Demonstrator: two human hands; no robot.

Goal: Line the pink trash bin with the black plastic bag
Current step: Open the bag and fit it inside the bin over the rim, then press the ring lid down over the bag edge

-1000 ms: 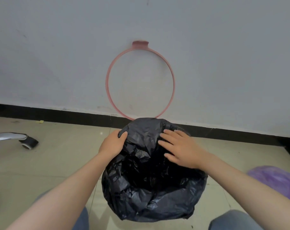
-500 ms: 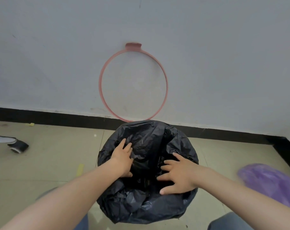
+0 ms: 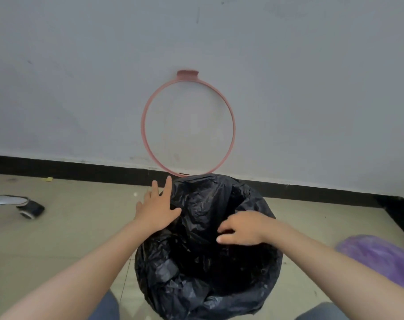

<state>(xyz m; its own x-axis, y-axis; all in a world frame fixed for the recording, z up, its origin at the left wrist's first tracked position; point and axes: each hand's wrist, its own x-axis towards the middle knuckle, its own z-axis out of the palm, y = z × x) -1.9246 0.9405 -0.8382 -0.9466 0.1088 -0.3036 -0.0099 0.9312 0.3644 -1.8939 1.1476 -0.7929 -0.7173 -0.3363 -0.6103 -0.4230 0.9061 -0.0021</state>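
Crumpled black bag [image 3: 208, 262] drapes the bin, seemingly fully covering it.

Left of the black plastic bag [image 3: 208, 250], bare floor [image 3: 80, 227] is left open; right is blocked by a purple bag [image 3: 381, 259].

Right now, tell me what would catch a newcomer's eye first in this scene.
The crumpled black plastic bag fills the lower middle, draped over the bin so fully that no pink bin shows. The left hand lies flat on its far left edge, and the right hand reaches into its opening. Above it, a pink ring leans upright against the grey wall.
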